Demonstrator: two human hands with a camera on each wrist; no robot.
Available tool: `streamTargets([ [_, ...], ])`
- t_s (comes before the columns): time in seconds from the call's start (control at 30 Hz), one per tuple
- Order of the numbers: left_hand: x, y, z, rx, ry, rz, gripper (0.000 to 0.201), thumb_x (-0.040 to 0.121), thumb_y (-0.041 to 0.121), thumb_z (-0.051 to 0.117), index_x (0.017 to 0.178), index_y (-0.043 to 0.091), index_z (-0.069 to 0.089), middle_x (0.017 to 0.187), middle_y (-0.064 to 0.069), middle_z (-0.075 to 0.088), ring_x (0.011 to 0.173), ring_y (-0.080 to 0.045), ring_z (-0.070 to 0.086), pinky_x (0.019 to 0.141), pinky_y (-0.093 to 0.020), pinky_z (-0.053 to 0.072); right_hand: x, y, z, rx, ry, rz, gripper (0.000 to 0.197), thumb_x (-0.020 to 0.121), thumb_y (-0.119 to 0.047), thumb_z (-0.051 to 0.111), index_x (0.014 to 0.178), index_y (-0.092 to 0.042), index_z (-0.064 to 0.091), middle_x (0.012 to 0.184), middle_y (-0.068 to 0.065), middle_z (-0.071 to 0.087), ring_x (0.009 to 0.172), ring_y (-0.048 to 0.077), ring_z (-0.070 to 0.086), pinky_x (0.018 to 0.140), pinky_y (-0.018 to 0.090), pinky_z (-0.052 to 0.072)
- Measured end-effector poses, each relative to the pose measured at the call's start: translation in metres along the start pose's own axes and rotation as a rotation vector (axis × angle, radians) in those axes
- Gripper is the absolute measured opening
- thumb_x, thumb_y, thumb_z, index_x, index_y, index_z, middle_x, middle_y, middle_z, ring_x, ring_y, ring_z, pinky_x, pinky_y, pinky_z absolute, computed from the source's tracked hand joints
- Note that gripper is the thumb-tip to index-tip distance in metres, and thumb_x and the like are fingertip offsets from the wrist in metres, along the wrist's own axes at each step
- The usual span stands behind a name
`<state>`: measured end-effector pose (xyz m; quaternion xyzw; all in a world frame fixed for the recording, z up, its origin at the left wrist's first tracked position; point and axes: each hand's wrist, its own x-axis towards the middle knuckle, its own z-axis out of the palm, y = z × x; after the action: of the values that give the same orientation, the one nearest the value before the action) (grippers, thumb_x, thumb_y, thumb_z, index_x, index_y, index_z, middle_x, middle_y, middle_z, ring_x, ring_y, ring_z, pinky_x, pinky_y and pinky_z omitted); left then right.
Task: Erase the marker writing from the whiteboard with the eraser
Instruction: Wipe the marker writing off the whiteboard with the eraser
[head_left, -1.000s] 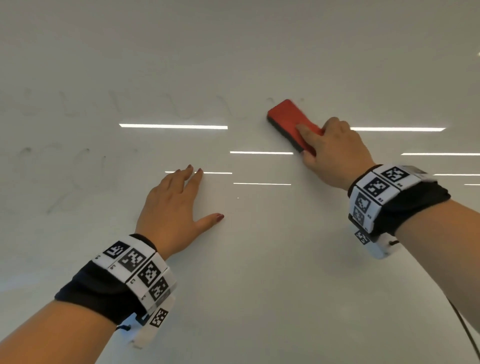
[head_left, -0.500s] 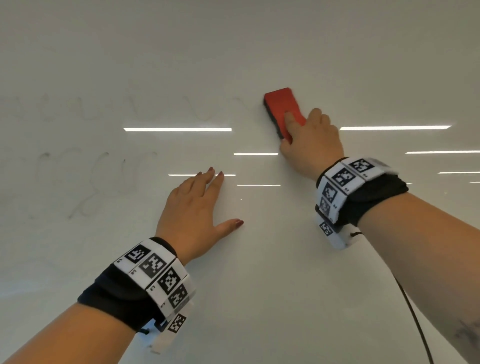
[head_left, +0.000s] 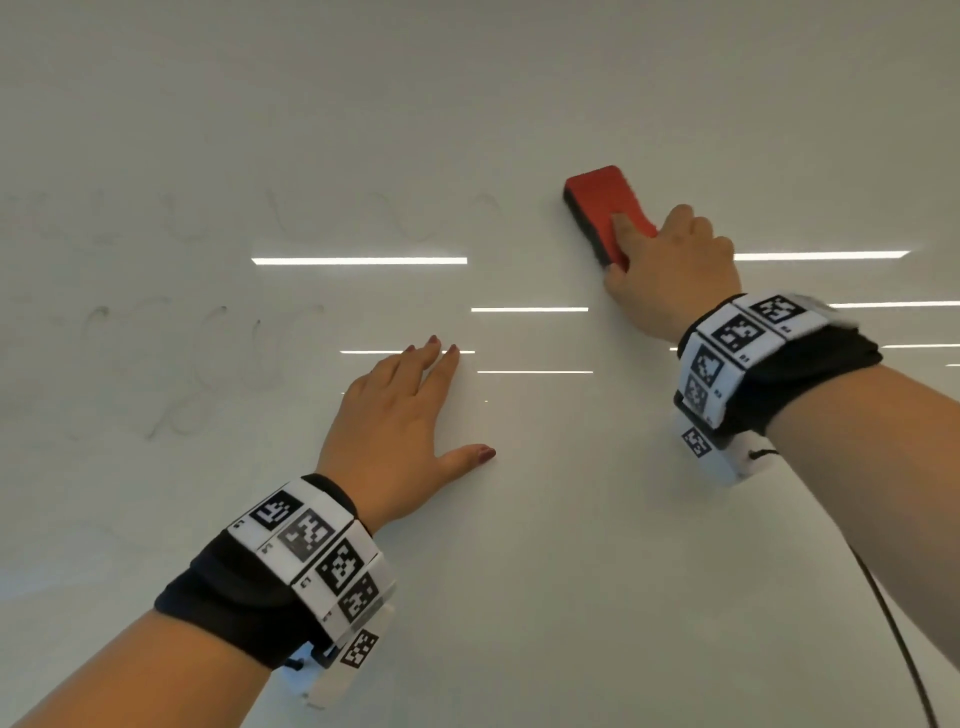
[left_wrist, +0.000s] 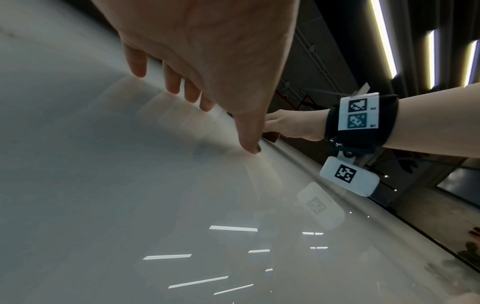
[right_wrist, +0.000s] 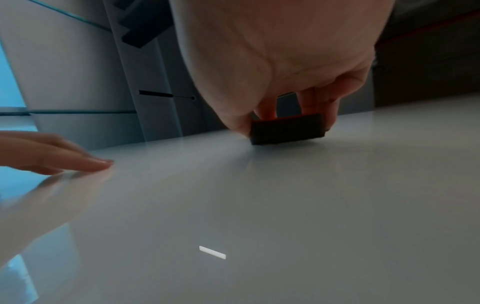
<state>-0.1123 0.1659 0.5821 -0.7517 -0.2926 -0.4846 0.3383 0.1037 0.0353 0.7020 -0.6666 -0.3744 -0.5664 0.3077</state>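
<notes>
The whiteboard (head_left: 519, 571) fills the head view. A red eraser (head_left: 597, 200) with a black felt underside (right_wrist: 287, 128) lies flat against it at the upper right, and my right hand (head_left: 670, 265) grips its near end with thumb and fingers curled round it. Faint grey marker traces (head_left: 208, 353) stay at the left, in an upper row (head_left: 291, 218) and a lower one. My left hand (head_left: 400, 421) rests flat on the board at the centre, fingers straight, thumb spread; its fingertips (left_wrist: 179, 86) touch the surface.
Ceiling lights mirror as bright bars (head_left: 358, 261) on the glossy board. A black cable (head_left: 904, 649) hangs from my right wrist at the lower right. The board's edge (left_wrist: 363, 197) shows in the left wrist view, with a dark room beyond.
My right hand has swept the eraser left and then a little back right along the upper row's right end. The left hand stays planted on the board.
</notes>
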Motion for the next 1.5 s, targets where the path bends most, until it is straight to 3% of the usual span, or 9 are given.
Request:
streamTargets([
  [0.1,-0.001,-0.006,-0.001,0.013,-0.003,0.03,0.098,0.071,0.083,0.017,0.15,0.03,-0.003,0.158,0.008,0.0,0.143,-0.015,0.007,0.114,-0.033,0.014,0.012,-0.007,0.0,0.058,-0.003,0.106,0.052,0.095,-0.031,0.039,0.144,-0.017,0.03,0.124,0.024,0.04,0.11,0.039,0.042,0.088,0.043,0.035],
  [0.17,-0.001,-0.006,0.0,0.009,-0.007,0.035,0.095,0.074,0.081,0.024,0.149,0.03,-0.004,0.158,0.009,-0.002,0.143,-0.014,0.004,0.114,-0.032,0.012,0.015,-0.017,-0.001,0.087,-0.012,0.109,0.052,0.095,-0.031,0.039,0.144,-0.015,0.03,0.127,0.024,0.038,0.112,0.039,0.041,0.088,0.042,0.035],
  [0.33,-0.003,-0.005,0.0,-0.018,0.018,0.04,0.094,0.076,0.077,0.031,0.15,0.029,-0.001,0.158,0.008,0.001,0.143,-0.015,0.005,0.114,-0.032,0.011,0.005,-0.052,-0.004,0.083,-0.022,-0.102,0.056,0.095,-0.033,0.037,0.147,-0.019,0.023,0.123,0.019,0.038,0.108,0.036,0.041,0.078,0.039,0.033],
  [0.57,-0.003,-0.004,0.002,-0.023,0.025,0.034,0.094,0.078,0.076,0.032,0.15,0.027,0.001,0.158,0.005,0.001,0.144,-0.016,0.005,0.115,-0.032,0.01,-0.032,-0.069,-0.004,0.006,-0.044,-0.367,0.059,0.095,-0.042,0.036,0.149,-0.028,0.017,0.122,0.015,0.038,0.106,0.031,0.041,0.078,0.037,0.034],
  [0.8,-0.004,-0.007,0.0,-0.025,0.021,0.045,0.095,0.073,0.08,0.022,0.15,0.028,-0.003,0.158,0.007,-0.001,0.143,-0.014,0.004,0.115,-0.031,0.009,-0.009,-0.045,-0.004,0.01,-0.008,-0.129,0.057,0.095,-0.038,0.035,0.148,-0.026,0.02,0.117,0.018,0.04,0.101,0.034,0.043,0.074,0.038,0.032],
  [0.97,-0.008,-0.008,0.001,-0.048,0.023,0.063,0.092,0.079,0.076,0.03,0.15,0.028,-0.006,0.158,0.008,-0.006,0.144,-0.013,0.0,0.115,-0.029,0.004,0.011,-0.073,-0.002,0.088,-0.004,-0.042,0.056,0.094,-0.033,0.038,0.146,-0.016,0.026,0.123,0.019,0.039,0.108,0.035,0.042,0.073,0.036,0.03],
  [1.1,-0.009,-0.01,0.002,-0.054,0.034,0.07,0.092,0.081,0.075,0.033,0.15,0.027,-0.005,0.158,0.008,-0.005,0.144,-0.014,0.0,0.115,-0.029,0.003,0.013,-0.091,-0.005,0.085,-0.009,-0.105,0.058,0.094,-0.035,0.038,0.147,-0.017,0.023,0.125,0.019,0.038,0.11,0.034,0.041,0.074,0.036,0.031],
  [1.33,-0.01,-0.008,0.002,-0.042,0.052,0.064,0.092,0.08,0.075,0.034,0.15,0.026,0.001,0.158,0.006,0.001,0.143,-0.014,0.006,0.115,-0.031,0.009,-0.017,-0.12,-0.007,0.007,-0.005,-0.398,0.057,0.093,-0.035,0.038,0.147,-0.021,0.023,0.126,0.016,0.037,0.109,0.031,0.041,0.076,0.036,0.032],
  [1.5,-0.007,-0.01,-0.001,-0.047,0.063,0.06,0.094,0.076,0.078,0.039,0.15,0.025,0.013,0.157,0.006,0.012,0.141,-0.015,0.013,0.113,-0.032,0.014,-0.011,-0.104,-0.008,-0.023,-0.001,-0.311,0.057,0.094,-0.037,0.035,0.148,-0.025,0.021,0.127,0.016,0.037,0.111,0.032,0.04,0.077,0.038,0.031],
])
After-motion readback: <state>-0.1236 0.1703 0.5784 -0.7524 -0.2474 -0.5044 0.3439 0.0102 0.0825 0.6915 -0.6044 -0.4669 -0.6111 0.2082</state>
